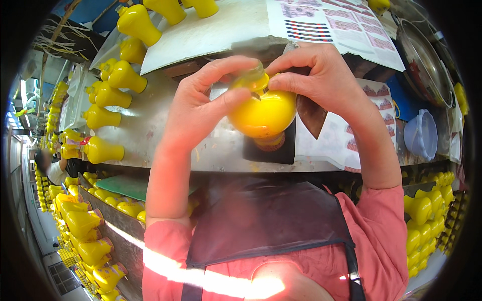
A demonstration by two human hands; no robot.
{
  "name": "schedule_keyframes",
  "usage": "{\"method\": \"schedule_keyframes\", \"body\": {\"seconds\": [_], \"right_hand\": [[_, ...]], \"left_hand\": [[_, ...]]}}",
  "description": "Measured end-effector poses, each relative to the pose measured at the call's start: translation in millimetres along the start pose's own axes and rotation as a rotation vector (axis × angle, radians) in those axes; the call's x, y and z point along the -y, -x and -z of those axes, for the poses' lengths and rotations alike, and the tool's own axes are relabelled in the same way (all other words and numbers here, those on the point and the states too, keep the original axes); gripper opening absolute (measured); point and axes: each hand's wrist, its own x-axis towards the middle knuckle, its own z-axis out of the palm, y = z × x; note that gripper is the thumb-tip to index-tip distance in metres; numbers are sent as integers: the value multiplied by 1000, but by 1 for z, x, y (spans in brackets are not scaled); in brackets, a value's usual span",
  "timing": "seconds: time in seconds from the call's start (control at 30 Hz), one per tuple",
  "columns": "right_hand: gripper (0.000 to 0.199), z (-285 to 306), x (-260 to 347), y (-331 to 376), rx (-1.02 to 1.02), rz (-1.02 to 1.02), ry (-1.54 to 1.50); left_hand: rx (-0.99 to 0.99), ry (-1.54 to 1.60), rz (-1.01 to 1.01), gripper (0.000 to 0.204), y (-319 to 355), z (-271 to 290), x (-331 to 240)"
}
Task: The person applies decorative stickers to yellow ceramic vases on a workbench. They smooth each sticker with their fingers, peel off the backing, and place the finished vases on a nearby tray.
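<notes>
Yellow and glossy, the vase (263, 116) is at the centre of the frame, above a dark mat (284, 153) on the metal counter (206, 156). I see the left hand (211, 93) curled around its neck, gripping it between thumb and fingers. The right hand (314, 72) has thumb and forefinger drawn together beside the neck; I can't tell whether they pinch anything. At right I see printed sheets (321, 146) and a lavender basin (420, 134).

Workshop with rows of yellow vessels (104, 150)
</notes>
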Motion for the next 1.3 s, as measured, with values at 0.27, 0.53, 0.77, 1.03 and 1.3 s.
{"method": "schedule_keyframes", "body": {"seconds": [0.27, 0.53, 0.77, 1.03, 1.3], "right_hand": [[20, -8, 12, -8, -36, -45, 141], [21, -12, 8, -4, -59, -122, -23], [25, -9, -4, -2, -85, -105, -87], [20, -9, -8, -1, -98, -126, -88], [11, -8, -6, -2, -229, 166, 230]], "left_hand": [[43, -29, -1, 40, -8, 15, 10], [33, -30, -3, 35, -14, 11, 8], [22, -85, 38, 31, -21, 0, 1], [-57, -59, 111, 33, -22, -17, 0], [31, 129, 97, 35, -17, -7, 9]]}}
